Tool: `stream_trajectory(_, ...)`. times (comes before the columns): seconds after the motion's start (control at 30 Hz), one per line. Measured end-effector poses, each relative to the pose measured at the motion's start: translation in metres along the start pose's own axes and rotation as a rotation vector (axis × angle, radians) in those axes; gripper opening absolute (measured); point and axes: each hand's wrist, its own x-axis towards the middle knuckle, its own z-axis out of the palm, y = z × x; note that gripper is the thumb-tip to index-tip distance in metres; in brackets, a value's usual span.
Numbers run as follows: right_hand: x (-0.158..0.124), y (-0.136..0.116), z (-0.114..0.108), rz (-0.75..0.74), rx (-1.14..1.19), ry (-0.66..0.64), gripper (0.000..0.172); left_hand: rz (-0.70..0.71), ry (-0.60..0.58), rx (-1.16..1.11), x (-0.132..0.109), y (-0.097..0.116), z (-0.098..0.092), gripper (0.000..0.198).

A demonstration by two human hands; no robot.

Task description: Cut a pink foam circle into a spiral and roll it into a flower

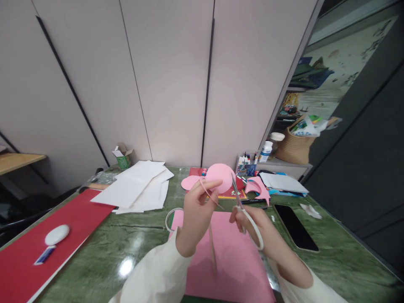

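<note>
My left hand (198, 210) pinches a round pink paper disc (220, 172) by its lower edge, holding it above the table. A thin pink strip (207, 191) curls down from the disc across my fingers. In my right hand (252, 225) is a pair of scissors (257, 231) with white handles, its blades at the disc's right edge. Below both hands lies a large pink sheet (233, 256). Another pink cutout (190, 182) shows just left of the disc, and a curved pink offcut (259, 188) lies to the right.
A black phone (296, 227) lies at the right. White papers (135, 185) and a red sheet (47, 235) with a white oval object (57, 235) cover the left side. A pen box (246, 166), white bottle (265, 151) and small green carton (123, 158) stand along the back.
</note>
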Motion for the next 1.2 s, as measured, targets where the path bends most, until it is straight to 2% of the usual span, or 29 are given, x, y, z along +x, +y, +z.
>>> stream_trajectory(0.83, -0.0002, 0.0007, 0.0022, 0.052, -0.015, -0.029, 0.043, -0.058, 0.1, -0.085, -0.0003, 0.0066, 0.0019, 0.029)
stream_trajectory(1.0, 0.0004, -0.0003, 0.0041, 0.003, -0.026, -0.021, 0.044, -0.041, 0.091, -0.07, -0.0017, 0.0058, 0.0029, 0.027)
stream_trajectory(1.2, 0.0015, -0.0014, 0.003, -0.035, -0.064, 0.035, 0.045, -0.01, 0.005, -0.053, -0.0027, 0.0079, 0.0042, 0.024)
